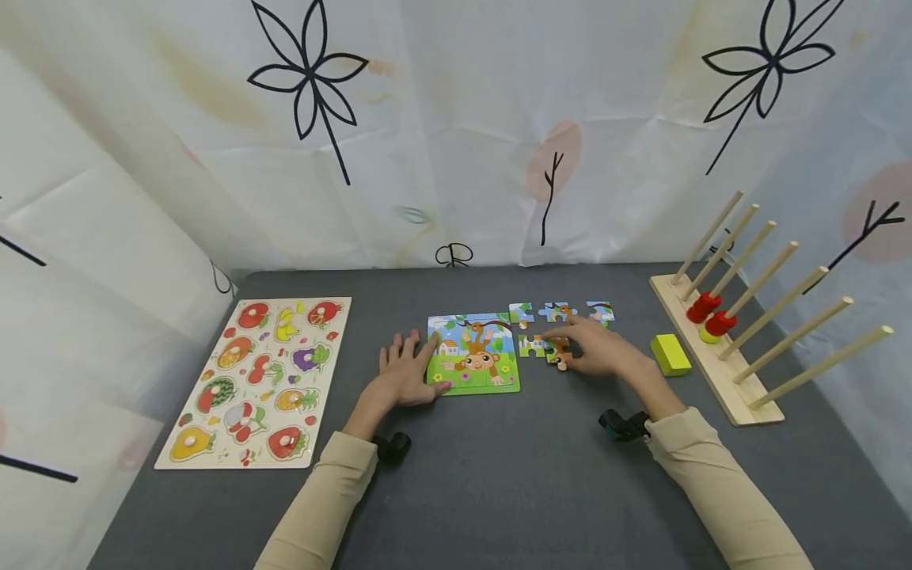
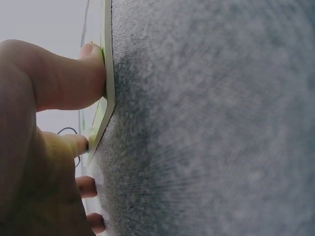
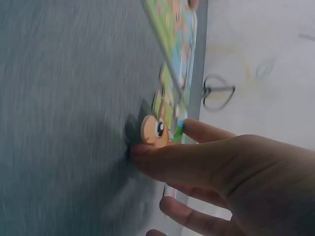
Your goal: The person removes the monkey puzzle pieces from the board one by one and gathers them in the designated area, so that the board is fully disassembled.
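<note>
My left hand [image 1: 404, 374] rests at the left side of a monkey jigsaw board [image 1: 473, 381], fingers spread on the table. In the left wrist view its thumb [image 2: 91, 73] presses on the board's corner. My right hand [image 1: 602, 350] pinches a jigsaw piece [image 3: 153, 132] with a monkey's eye on it, between thumb and fingers. That piece is slightly tilted over the table, right of the board. Beside it lies another jigsaw piece [image 1: 530, 346] with a house, close to the board's right edge. Further jigsaw pieces [image 1: 522, 312] lie in a row behind.
A wooden fruit peg puzzle [image 1: 324, 380] lies on the left. On the right stands a wooden rack with upright pegs [image 1: 712, 348], some carrying red beads [image 1: 720, 323]. A yellow block [image 1: 670, 355] sits beside the rack, near my right wrist. A patterned curtain [image 1: 456, 158] hangs behind the table.
</note>
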A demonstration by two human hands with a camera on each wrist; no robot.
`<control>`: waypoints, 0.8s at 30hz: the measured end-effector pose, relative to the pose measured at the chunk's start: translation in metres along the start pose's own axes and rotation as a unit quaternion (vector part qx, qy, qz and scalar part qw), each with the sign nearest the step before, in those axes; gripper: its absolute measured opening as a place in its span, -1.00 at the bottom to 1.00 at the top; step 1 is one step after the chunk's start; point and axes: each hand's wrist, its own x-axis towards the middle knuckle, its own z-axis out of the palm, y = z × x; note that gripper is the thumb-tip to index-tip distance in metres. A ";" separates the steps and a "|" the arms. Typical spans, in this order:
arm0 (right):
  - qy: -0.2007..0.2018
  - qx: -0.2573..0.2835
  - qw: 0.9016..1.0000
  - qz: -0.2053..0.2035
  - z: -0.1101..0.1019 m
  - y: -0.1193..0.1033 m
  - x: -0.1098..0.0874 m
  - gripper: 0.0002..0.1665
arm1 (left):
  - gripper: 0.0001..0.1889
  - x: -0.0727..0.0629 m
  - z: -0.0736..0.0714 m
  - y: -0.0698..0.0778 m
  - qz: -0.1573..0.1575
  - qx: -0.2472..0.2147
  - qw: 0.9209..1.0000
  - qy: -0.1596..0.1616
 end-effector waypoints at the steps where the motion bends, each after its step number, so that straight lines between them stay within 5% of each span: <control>1: -0.005 0.001 1.000 0.004 -0.002 0.003 -0.002 -0.47 | -0.07 0.000 0.000 0.000 0.000 0.000 1.000 -0.001; 8: -0.019 0.029 0.999 0.041 -0.007 0.019 -0.010 -0.38 | -0.07 0.000 -0.002 -0.001 0.000 0.000 1.000 -0.001; 18: 0.005 0.002 0.999 0.039 -0.001 0.018 -0.010 -0.50 | -0.08 0.000 -0.001 0.000 -0.003 -0.003 1.000 0.000; 24: -0.009 -0.012 0.996 0.085 -0.001 0.014 -0.009 -0.49 | -0.07 0.000 -0.001 0.001 -0.005 0.008 1.000 0.015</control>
